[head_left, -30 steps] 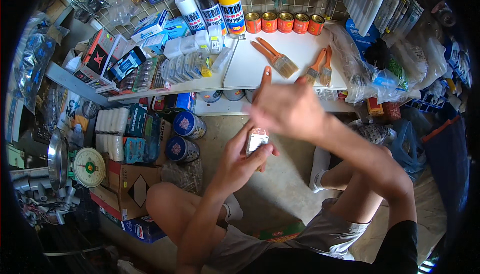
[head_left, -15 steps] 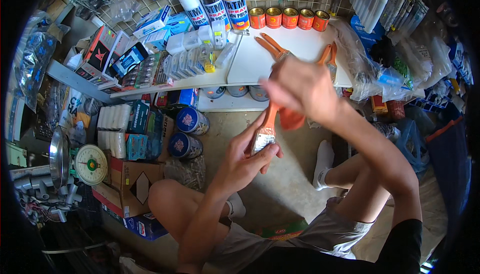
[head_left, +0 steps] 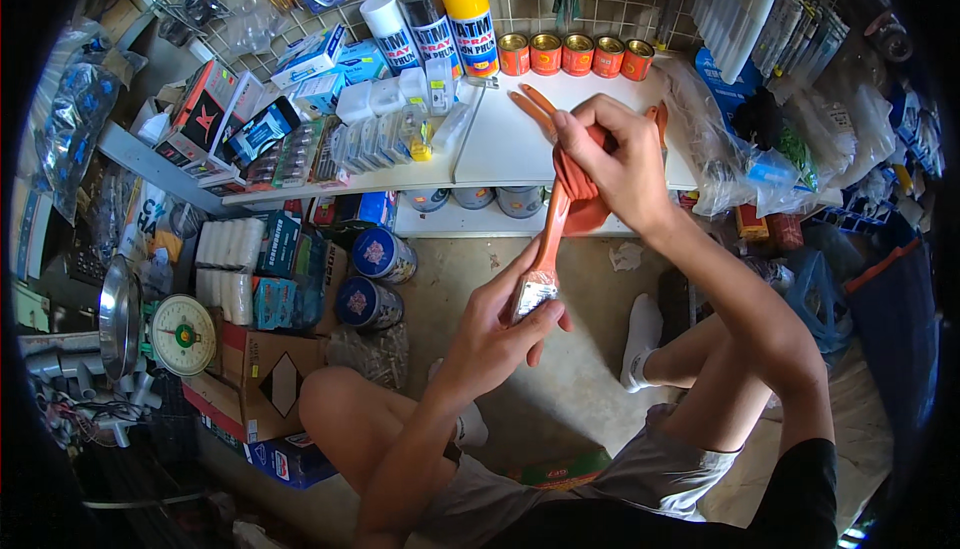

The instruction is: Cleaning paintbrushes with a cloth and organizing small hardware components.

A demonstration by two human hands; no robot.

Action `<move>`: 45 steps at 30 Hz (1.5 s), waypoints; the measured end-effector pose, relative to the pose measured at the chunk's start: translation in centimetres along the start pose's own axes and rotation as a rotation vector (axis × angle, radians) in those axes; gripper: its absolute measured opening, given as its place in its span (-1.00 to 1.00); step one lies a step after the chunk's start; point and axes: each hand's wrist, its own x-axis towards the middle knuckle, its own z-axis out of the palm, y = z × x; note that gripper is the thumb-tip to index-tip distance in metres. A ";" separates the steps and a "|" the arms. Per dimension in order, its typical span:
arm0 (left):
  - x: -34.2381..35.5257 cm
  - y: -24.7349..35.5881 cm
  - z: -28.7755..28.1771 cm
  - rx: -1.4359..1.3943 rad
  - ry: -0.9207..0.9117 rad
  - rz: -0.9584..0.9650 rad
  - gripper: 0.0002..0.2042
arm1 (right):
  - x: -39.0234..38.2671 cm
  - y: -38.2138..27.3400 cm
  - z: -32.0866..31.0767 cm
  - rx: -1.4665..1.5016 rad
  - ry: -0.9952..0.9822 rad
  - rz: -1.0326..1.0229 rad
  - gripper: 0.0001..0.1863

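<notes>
Pinching the paintbrush [head_left: 548, 251] at its metal ferrule [head_left: 534, 295], our left grip [head_left: 500, 324] holds it in the air on the near side of the tabletop [head_left: 500, 141], its orange handle [head_left: 556, 215] pointing away from us. The bristles are hidden by our hand. Our right grip [head_left: 620, 154] is clenched on a red-orange cloth [head_left: 582, 194], bunched against the handle's far part; whether it squeezes the handle through the cloth, we cannot tell.

We judge the step in hand to be wiping that handle. The next move calls for a steady left hold while the cloth is worked along evenly, without tugging the brush loose.

As for writing, the ferrule carries pale markings too small for us to read. Three spray cans [head_left: 431, 31] bear large, bold lettering, the clearest in view; five small red tins [head_left: 577, 56] beside them show lighter printing. Below, two blue-lidded tubs [head_left: 383, 254] carry pale emblems, and the scale's dial [head_left: 182, 335] has figures we cannot make out.
</notes>
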 end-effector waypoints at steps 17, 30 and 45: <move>0.1 -0.6 -2.0 -0.243 0.035 -0.088 -0.33 | -3.7 -3.0 3.0 -0.003 -0.160 -0.420 -0.77; -0.9 -0.4 -0.4 -0.510 -0.026 0.053 -0.28 | -3.6 -2.5 3.5 0.126 -0.117 -0.212 -0.77; -0.6 -1.1 -0.8 -0.683 -0.027 -0.104 -0.45 | -1.6 -2.7 1.0 -0.197 -0.076 -0.492 -0.84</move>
